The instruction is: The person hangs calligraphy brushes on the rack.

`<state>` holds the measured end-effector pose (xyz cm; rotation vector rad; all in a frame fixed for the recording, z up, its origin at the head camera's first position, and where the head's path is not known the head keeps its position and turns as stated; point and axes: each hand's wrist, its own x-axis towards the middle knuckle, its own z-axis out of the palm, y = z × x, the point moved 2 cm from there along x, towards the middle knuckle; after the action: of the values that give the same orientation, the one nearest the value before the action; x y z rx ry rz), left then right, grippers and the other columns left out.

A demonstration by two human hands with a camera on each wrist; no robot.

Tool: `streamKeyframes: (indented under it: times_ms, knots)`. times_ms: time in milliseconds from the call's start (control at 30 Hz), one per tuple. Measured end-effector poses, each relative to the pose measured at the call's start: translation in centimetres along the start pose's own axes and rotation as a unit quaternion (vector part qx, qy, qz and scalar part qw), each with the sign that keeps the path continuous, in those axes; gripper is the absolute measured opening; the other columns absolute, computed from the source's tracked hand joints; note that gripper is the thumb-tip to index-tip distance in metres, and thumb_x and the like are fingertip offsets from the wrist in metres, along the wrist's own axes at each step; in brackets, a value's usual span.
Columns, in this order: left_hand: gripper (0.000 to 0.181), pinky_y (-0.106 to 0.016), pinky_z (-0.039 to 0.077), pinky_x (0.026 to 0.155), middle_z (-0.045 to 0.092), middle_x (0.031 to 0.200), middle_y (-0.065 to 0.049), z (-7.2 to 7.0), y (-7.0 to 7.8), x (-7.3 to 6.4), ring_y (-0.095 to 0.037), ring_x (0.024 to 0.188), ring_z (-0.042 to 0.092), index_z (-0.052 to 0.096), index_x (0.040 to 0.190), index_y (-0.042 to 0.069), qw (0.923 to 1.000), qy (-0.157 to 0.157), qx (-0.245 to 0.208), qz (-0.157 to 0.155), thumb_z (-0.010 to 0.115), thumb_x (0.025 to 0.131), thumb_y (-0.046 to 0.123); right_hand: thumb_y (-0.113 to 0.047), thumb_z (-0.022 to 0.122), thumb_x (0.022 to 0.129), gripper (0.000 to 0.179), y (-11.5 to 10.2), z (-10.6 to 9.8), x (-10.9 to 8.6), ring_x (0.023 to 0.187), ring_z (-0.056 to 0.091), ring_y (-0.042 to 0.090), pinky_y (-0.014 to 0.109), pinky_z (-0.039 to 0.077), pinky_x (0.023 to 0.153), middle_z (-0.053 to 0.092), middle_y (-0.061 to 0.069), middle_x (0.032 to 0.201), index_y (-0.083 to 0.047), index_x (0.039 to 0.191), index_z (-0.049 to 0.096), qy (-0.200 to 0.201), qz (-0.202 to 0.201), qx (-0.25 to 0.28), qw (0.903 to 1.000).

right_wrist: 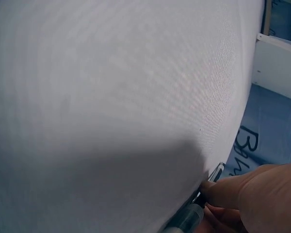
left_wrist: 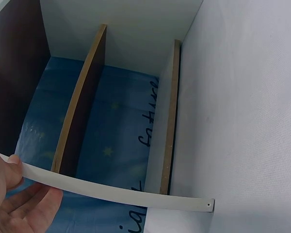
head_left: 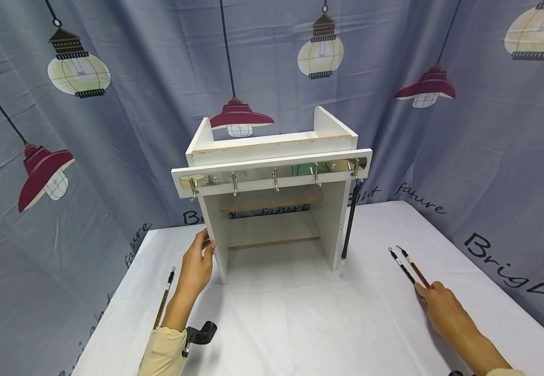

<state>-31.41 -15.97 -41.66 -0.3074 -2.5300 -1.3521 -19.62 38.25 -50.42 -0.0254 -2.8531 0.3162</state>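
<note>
On the table, the rack (taken as dial centre) is gripped at 8 o'clock by the left hand. At 4 o'clock, at least 1 of 2 brushes is pinched by the right hand. A 3rd brush is hung at 3 o'clock, a 4th brush laid at 8.

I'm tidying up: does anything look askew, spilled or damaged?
No spill or damage shows. Slightly odd for being scattered: one brush lies alone at left, two brushes at right, while a black brush hangs from the hook rail.
</note>
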Motion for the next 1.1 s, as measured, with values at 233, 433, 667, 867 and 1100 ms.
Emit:
streamKeyframes:
  times_ms: [233,433,667,867,1100]
  knots:
    - [0.047,-0.060,0.046,0.116,0.050,0.155,-0.025,0.0,0.0,0.0,-0.044,0.146,0.048,0.038,0.159,0.002,1.0000,-0.003,0.000,0.000,0.046,0.114,0.014,0.013,0.071,0.088,0.037,0.0,0.1,-0.1,0.073,0.064,0.035,0.054,0.060,0.065,0.057,0.024,0.086,0.016,0.125,0.066,0.007,-0.009,-0.010,0.9999]
    - [0.047,-0.060,0.047,0.116,0.051,0.154,-0.026,0.0,0.0,0.0,-0.044,0.145,0.049,0.038,0.159,0.002,1.0000,0.001,0.003,-0.001,0.046,0.114,0.014,0.014,0.071,0.088,0.039,-0.2,-0.1,-0.2,0.075,0.065,0.037,0.055,0.061,0.066,0.058,0.024,0.087,0.017,0.126,0.066,0.015,-0.011,-0.002,0.9998]
    - [0.046,-0.059,0.048,0.114,0.051,0.153,-0.027,0.1,0.1,-0.1,-0.045,0.144,0.050,0.040,0.157,0.000,0.9999,0.007,0.008,0.004,0.047,0.114,0.012,0.016,0.073,0.083,0.041,-0.6,-0.6,-0.3,0.076,0.065,0.037,0.056,0.060,0.067,0.058,0.022,0.087,0.015,0.124,0.066,0.045,-0.030,0.008,0.9985]
    - [0.046,-0.059,0.047,0.115,0.052,0.153,-0.027,0.1,0.3,-0.2,-0.045,0.144,0.050,0.040,0.157,0.000,0.9999,0.010,0.005,0.006,0.047,0.114,0.011,0.017,0.073,0.082,0.042,-1.5,-1.3,-0.1,0.075,0.064,0.037,0.053,0.058,0.063,0.058,0.021,0.088,0.016,0.124,0.067,0.091,-0.051,0.012,0.9944]
    - [0.045,-0.062,0.047,0.114,0.053,0.151,-0.027,0.1,0.3,-0.3,-0.046,0.142,0.052,0.041,0.156,-0.001,0.9997,0.018,0.009,0.014,0.048,0.113,0.010,0.020,0.076,0.074,0.053,-3.0,-2.9,-0.1,0.073,0.062,0.032,0.048,0.053,0.059,0.059,0.018,0.087,0.013,0.126,0.069,0.168,-0.071,0.021,0.9830]
